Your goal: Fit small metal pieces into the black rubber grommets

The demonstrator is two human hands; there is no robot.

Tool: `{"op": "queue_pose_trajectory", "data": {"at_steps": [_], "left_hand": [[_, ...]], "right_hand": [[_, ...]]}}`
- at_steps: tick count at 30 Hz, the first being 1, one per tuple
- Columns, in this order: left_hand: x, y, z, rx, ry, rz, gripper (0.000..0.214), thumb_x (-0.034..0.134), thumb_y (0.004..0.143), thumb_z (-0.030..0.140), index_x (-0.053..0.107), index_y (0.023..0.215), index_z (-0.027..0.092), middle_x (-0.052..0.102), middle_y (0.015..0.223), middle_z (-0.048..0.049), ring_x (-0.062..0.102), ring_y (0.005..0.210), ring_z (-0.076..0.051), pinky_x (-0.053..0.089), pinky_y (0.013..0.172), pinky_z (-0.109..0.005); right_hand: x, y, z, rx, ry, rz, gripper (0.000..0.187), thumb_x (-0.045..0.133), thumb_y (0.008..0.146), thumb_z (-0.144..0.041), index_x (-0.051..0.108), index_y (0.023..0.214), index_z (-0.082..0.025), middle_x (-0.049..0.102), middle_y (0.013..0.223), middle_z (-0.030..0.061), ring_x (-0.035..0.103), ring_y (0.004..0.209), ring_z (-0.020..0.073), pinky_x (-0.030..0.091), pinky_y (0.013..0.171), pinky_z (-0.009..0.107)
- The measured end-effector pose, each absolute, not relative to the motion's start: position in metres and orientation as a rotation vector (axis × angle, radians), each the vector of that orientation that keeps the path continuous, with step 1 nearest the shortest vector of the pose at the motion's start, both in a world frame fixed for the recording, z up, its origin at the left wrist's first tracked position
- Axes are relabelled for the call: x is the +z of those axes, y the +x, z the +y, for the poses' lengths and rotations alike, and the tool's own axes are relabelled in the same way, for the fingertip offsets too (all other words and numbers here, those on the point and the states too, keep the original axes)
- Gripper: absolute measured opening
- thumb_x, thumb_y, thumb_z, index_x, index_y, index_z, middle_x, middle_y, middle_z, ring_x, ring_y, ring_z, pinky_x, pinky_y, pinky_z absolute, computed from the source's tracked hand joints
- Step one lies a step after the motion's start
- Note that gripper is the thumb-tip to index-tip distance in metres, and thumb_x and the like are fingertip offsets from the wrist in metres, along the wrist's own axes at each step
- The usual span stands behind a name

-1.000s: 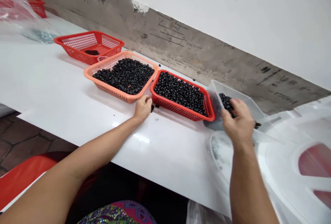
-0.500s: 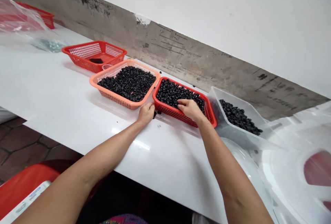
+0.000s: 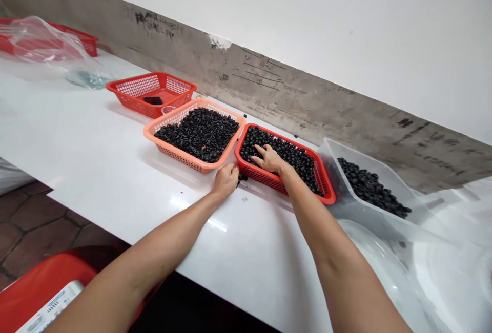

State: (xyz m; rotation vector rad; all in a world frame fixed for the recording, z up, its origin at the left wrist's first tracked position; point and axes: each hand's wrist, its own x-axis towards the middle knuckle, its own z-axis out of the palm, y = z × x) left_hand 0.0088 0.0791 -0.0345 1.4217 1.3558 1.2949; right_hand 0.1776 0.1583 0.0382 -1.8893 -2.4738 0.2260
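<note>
My right hand (image 3: 270, 159) lies open, fingers spread among the black rubber rings (image 3: 300, 166) heaped in the red plastic basket (image 3: 286, 188). My left hand (image 3: 226, 180) curls on the white tabletop (image 3: 184, 210) at that basket's corner, beside stray rings (image 3: 242, 178); I can't tell if it grips any. The salmon basket (image 3: 169, 141) left of my hands and clear plastic bin (image 3: 361, 161) right seem kept within reach.

The left hand (image 3: 225, 180) and right hand (image 3: 270, 159) have bare forearms (image 3: 326, 241).
</note>
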Motion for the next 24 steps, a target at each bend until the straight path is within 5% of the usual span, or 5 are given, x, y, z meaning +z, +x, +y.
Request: {"op": "queue_pose_trajectory", "data": {"at_steps": [7,17,24], "left_hand": [[-0.033,0.007,0.080,1.258,1.414,1.391,0.024,0.041,0.082,0.025,0.061,0.072,0.016,0.064,0.068,-0.0028,0.056,0.067,-0.015,0.041,0.063,-0.025],[-0.025,0.006,0.077,1.267,1.387,1.359,0.020,0.044,0.079,0.022,0.059,0.067,0.017,0.064,0.065,-0.0026,0.057,0.067,-0.016,0.042,0.063,-0.025],[-0.026,0.004,0.079,1.277,1.392,1.365,0.019,0.045,0.078,0.022,0.059,0.066,0.016,0.062,0.063,-0.0016,0.055,0.065,-0.015,0.042,0.062,-0.024]], "right_hand": [[0.031,0.182,0.164,0.105,-1.899,-2.340,0.032,0.047,0.088,-0.028,0.062,0.115,-0.019,0.066,0.110,0.0098,0.060,0.102,0.0211,0.043,0.090,0.026],[0.040,0.180,0.155,-0.066,-2.058,-2.087,0.027,0.044,0.083,-0.019,0.071,0.087,-0.018,0.072,0.086,0.0096,0.066,0.081,0.0192,0.045,0.076,0.024],[0.071,0.176,0.145,-0.205,-1.941,-1.869,0.037,0.033,0.087,-0.020,0.068,0.098,-0.014,0.070,0.097,0.0124,0.063,0.091,0.0219,0.043,0.083,0.027]]}}
